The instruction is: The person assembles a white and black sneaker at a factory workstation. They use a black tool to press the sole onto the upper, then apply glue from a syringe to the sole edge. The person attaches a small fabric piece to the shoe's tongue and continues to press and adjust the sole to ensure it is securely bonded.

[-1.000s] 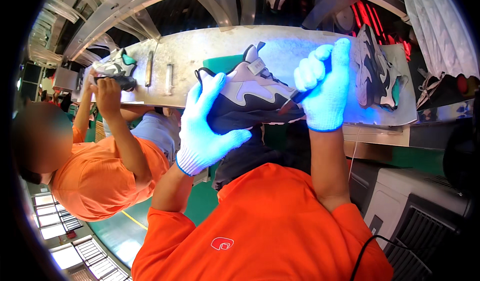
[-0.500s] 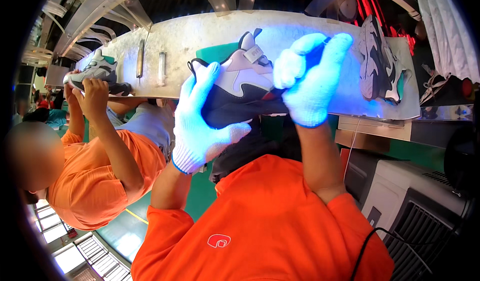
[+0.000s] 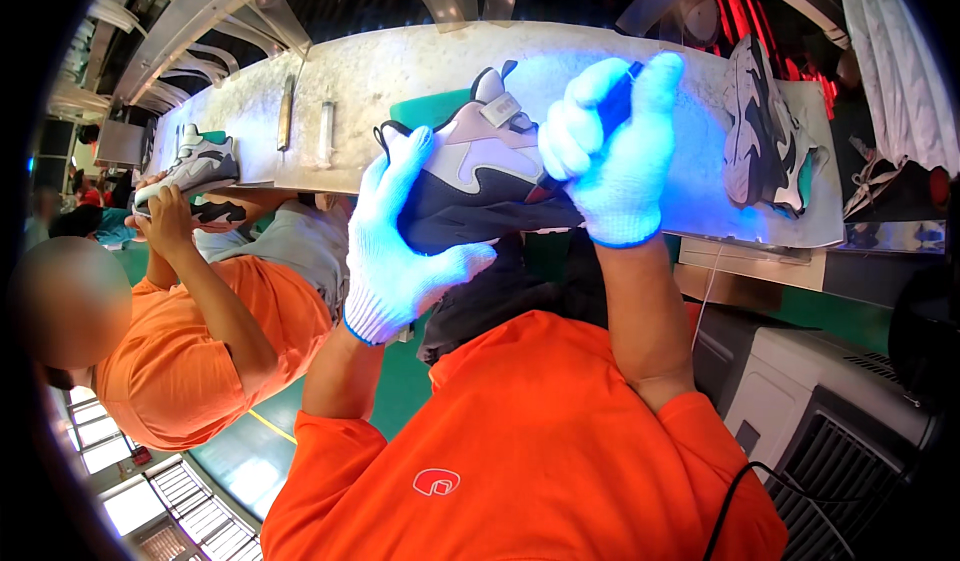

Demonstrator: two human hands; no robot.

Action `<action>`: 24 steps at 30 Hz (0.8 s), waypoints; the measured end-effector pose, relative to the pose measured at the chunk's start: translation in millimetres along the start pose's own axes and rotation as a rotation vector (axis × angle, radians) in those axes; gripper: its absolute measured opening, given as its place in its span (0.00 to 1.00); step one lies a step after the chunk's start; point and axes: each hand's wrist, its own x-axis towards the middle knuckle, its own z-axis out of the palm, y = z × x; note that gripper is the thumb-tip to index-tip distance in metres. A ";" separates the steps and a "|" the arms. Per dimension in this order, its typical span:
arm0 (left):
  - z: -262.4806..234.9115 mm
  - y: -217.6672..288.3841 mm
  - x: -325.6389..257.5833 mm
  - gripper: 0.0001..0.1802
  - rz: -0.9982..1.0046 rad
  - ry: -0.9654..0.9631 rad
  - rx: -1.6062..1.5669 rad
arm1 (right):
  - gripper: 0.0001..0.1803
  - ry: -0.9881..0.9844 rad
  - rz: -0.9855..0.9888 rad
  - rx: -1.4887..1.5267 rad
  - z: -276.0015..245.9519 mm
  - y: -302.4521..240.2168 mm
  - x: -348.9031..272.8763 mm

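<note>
A grey, white and black sneaker (image 3: 488, 166) is at the table's near edge in front of me, its dark sole toward me. My left hand (image 3: 392, 231), in a white knit glove lit blue, is closed around its heel end, thumb stretched along the sole side. Beside the shoe's toe end, my gloved right hand (image 3: 612, 151) is raised with fingers curled around a small dark blue object (image 3: 617, 106). Its kind I cannot make out, as the fingers hide most of it. The toe is partly hidden by this hand.
Another sneaker (image 3: 757, 126) lies on its side at the table's right end. A green piece (image 3: 428, 107) is behind my shoe. Farther left are a wooden-handled tool (image 3: 286, 111) and a clear tube (image 3: 326, 133). A co-worker in orange (image 3: 190, 361) handles a sneaker at left.
My right hand has shifted slightly left and turned, showing more of the dark blue object. My left hand stays on the shoe. The co-worker's hands and shoe have moved a little.
</note>
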 end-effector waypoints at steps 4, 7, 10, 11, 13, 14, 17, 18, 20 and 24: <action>0.6 -18.4 -1.2 0.67 0.072 0.019 -0.020 | 0.37 0.217 -0.147 -0.141 15.7 13.1 -4.5; 11.3 -35.9 11.3 0.63 0.040 0.036 -0.183 | 0.37 0.109 -0.172 -0.115 8.7 17.8 -1.6; 35.2 -72.1 34.1 0.63 0.092 0.005 -0.387 | 0.37 0.059 -0.115 -0.227 12.7 8.2 13.4; 50.6 -82.3 41.9 0.63 0.110 -0.013 -0.460 | 0.37 0.054 -0.126 -0.336 12.4 1.1 17.8; 84.3 -87.1 43.6 0.62 0.125 -0.013 -0.579 | 0.37 0.068 -0.192 -0.487 6.3 -7.4 20.9; 88.2 -89.3 43.9 0.65 0.114 -0.050 -0.573 | 0.37 0.083 -0.221 -0.561 3.7 -11.3 19.7; 76.6 -80.7 48.3 0.67 0.059 -0.188 -0.540 | 0.44 0.218 -0.248 -0.517 -4.7 -17.3 7.0; 66.0 -71.2 53.0 0.68 0.057 -0.232 -0.490 | 0.44 0.192 -0.243 -0.497 -6.6 -19.3 5.8; 55.5 -33.7 63.0 0.67 0.161 -0.198 -0.140 | 0.45 0.149 -0.229 -0.438 -9.3 -18.0 2.2; 66.7 -44.7 64.6 0.71 0.107 -0.177 -0.235 | 0.43 0.017 0.031 -0.306 -3.5 -26.6 7.5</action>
